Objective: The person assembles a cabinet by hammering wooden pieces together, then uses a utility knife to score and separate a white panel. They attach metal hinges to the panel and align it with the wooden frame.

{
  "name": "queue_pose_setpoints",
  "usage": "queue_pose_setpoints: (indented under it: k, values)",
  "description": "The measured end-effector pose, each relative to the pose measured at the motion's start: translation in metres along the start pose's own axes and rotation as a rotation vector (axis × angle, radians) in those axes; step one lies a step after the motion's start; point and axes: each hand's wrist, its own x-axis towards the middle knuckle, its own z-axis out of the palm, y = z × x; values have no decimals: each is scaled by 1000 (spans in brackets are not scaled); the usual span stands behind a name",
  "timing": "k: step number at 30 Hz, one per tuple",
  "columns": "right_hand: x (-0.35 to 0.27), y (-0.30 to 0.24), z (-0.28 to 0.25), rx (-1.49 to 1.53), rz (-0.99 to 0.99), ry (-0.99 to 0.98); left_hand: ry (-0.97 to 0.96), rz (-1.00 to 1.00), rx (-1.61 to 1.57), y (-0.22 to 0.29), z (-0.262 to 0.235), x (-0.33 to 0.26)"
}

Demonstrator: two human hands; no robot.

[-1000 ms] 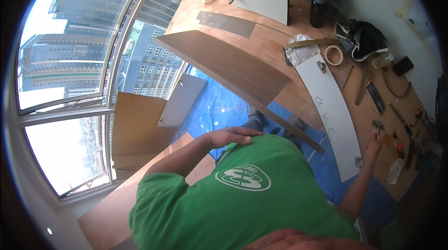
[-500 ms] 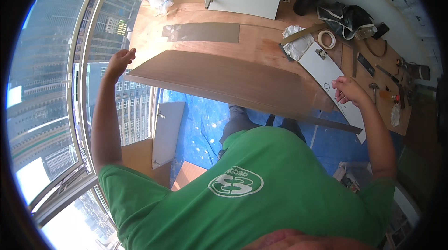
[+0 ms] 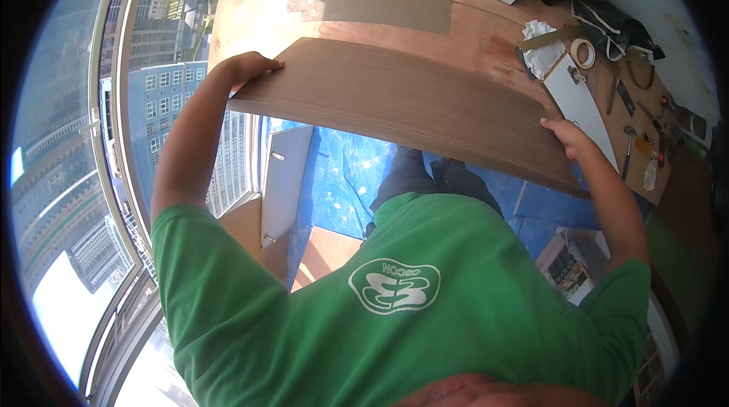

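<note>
Brown board [image 3: 402, 103] spans the near edge of the bench [image 3: 486, 50], above the blue sheet [image 3: 334, 179]; cannot tell if it rests on the wood. Hands well apart: left hand [image 3: 254, 67] clamped on its left end, right hand [image 3: 563, 136] on its right. Beyond, a grey strip [image 3: 372, 10] lies flat. White panel [image 3: 588, 115] beside right hand; tape roll [image 3: 575, 54] and hammer [image 3: 627, 150] toward the bench's right edge.

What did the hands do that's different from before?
The right hand let go of the hammer and moved left. The left hand came off the shirt, reaching forward and left. Now both hold the brown board near its ends. The grey strip still lies on the wooden table.
</note>
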Motion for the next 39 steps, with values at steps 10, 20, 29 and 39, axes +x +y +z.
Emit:
queue_pose_setpoints:
  k: [10,20,29,39]
  values:
    - [-42,27,23,-69,-314,168,26,43,-101,-65,-5,-36]
    - [-50,-11,43,253,-688,454,269,414,-563,-114,-3,-67]
    - [-89,-23,51,359,-751,378,333,556,-794,-121,10,-58]
    - [-98,-32,52,433,-747,310,512,563,-1116,-120,26,-27]
